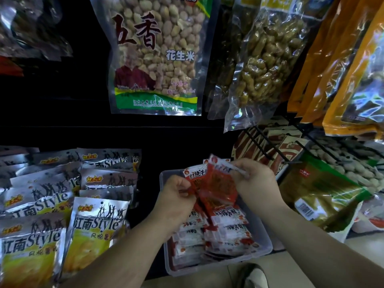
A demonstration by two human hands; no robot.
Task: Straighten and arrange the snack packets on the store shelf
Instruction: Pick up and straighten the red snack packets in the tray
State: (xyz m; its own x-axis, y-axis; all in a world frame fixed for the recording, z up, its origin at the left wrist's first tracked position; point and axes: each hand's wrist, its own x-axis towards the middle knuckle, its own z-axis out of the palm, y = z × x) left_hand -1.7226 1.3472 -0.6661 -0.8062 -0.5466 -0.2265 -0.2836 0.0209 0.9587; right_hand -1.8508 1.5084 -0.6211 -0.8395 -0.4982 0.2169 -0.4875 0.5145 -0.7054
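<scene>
We pinch red pkt stack (216, 183), long axis upright: L grip (178, 196) left edge, R grip (255, 179) top-right; tray (164, 178) below.

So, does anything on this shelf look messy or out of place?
Yes. The small packets in the clear tray lie jumbled at different angles; the left hand and right hand hold a bunch of red packets above them. The silver bags to the left overlap crookedly, and a green bag on the right lies tilted.

Both hands (180, 196) gripping red packets (216, 186) over tray (268, 246)
</scene>
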